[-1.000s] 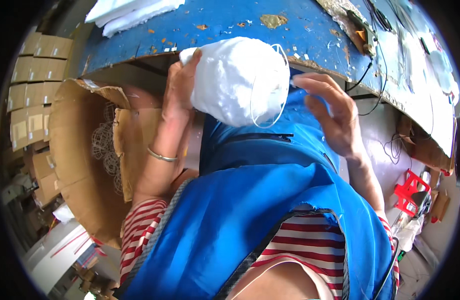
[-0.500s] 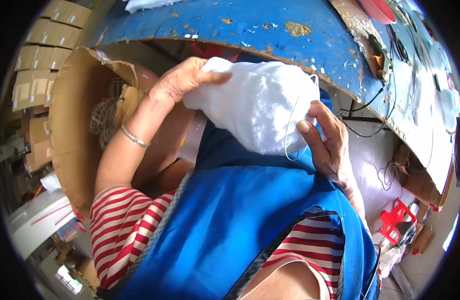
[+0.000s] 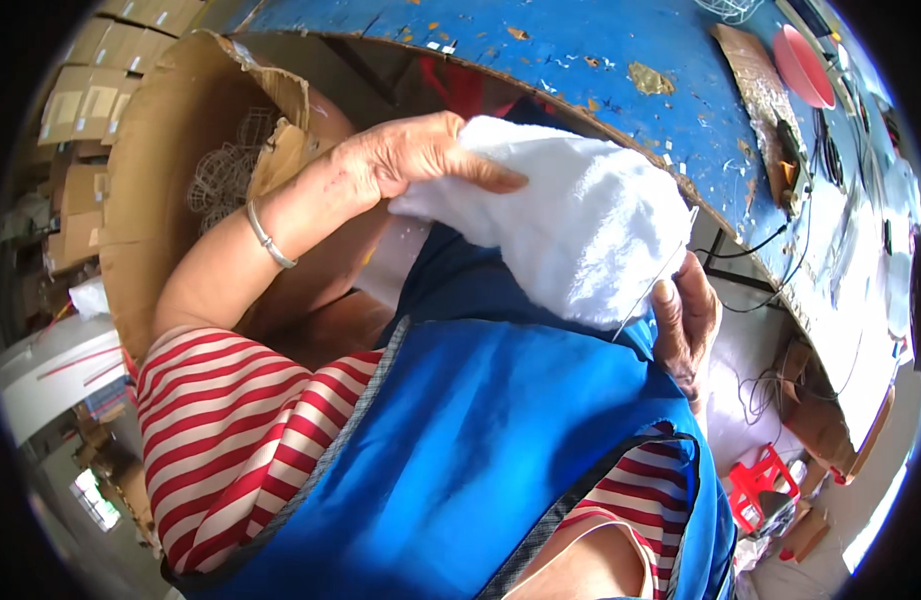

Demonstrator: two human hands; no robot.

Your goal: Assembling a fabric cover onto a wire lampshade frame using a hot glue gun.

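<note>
A thick white fluffy cloth bundle [image 3: 580,225] with a thin wire frame along its lower right edge lies over my lap, in front of my blue apron [image 3: 480,440]. My left hand [image 3: 420,160], a metal bangle on its wrist, lies on top of the bundle's left end with the thumb pressed along it. My right hand [image 3: 685,320] grips the bundle's lower right edge from beneath, thumb on the wire.
A worn blue table [image 3: 580,70] curves across the top, with a red dish [image 3: 808,68] and cables [image 3: 820,160] at its right. A big open cardboard box [image 3: 160,170] holding wire frames stands at my left. Stacked cartons [image 3: 90,100] lie beyond it. A red stool [image 3: 760,485] sits low right.
The white bundle has come down from near the table edge toward my lap. My left hand moved onto its top, and my right hand shifted under its lower right edge.
</note>
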